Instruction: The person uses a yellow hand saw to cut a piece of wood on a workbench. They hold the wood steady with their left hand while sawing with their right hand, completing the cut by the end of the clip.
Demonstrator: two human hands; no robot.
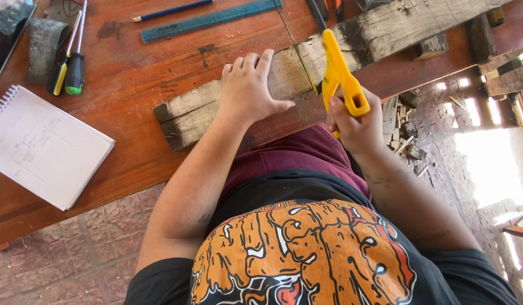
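A long weathered wooden plank lies slantwise across a reddish-brown wooden table. My left hand presses flat on the plank's near part, fingers spread. My right hand grips the yellow handle of a hand saw. The saw's thin blade runs up and away across the plank just right of my left hand, standing in a cut. A knee in maroon cloth sits under the table's edge below the plank.
A spiral notebook with a pencil sketch lies at the left. Two screwdrivers, a teal ruler and a blue pencil lie farther back. Wood offcuts litter the brick floor at the right.
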